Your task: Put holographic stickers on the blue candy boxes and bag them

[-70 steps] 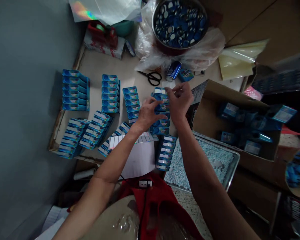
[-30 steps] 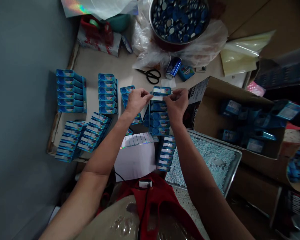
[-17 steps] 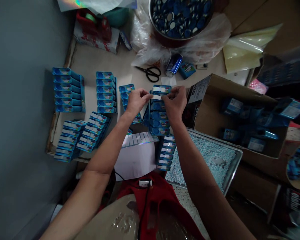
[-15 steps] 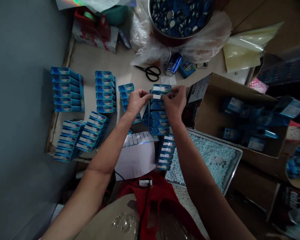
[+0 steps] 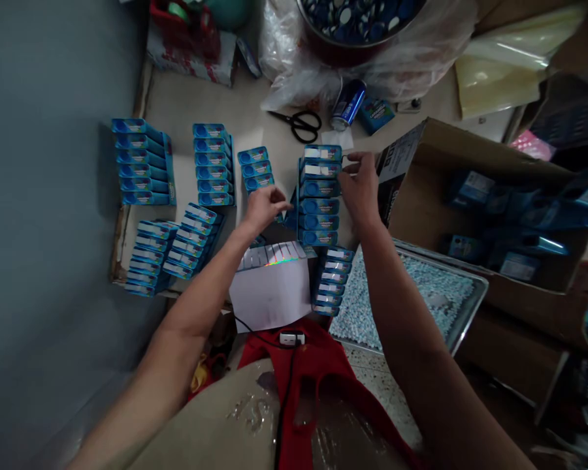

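Note:
A stack of small blue printed packs stands between my hands, with white strips on the two farthest ones. My right hand is at the right end of the second pack, thumb near its edge and fingers apart. To the left of the stack hovers my left hand, fingers loosely bent, with no strip visible in it. It partly covers a shorter row of blue packs. Nearer my body lies a sheet of white strips on white paper. Another row of packs with white strips sits beside it.
More rows of blue packs stand at left. Scissors, a blue can and a pot of blue-and-white pieces are farther back. An open carton and a metal tray of pale-blue pellets are at right.
The white strip held between both hands now lies on the second pack. My left hand has drawn away left and nearer me; my right hand has shifted slightly right. The view has shifted slightly.

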Motion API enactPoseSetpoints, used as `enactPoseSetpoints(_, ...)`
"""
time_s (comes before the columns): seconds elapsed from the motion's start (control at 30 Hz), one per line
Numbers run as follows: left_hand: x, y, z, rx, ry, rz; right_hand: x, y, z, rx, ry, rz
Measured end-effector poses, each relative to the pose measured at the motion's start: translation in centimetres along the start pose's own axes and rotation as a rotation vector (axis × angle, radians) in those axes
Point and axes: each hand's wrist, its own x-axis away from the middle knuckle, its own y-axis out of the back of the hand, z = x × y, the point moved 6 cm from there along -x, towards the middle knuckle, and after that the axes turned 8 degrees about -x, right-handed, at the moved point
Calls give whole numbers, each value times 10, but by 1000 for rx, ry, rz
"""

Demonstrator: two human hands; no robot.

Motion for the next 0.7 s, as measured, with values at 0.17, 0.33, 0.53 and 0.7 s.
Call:
enactPoseSetpoints(0.17, 64, -8, 13, -406, -213, 67, 90, 39, 12, -109, -25, -221)
enactPoseSetpoints(0.33, 90, -29, 12, -616, -243, 18, 183, 24, -25, -186, -356, -50)
enactPoseSetpoints(0.53, 93, -58, 18, -757, -223, 159, 216, -8, -49, -13, -408, 184)
enactPoseSetpoints(0.7, 100, -53, 10, -640, -217, 116, 215, 0, -34, 238, -113, 185)
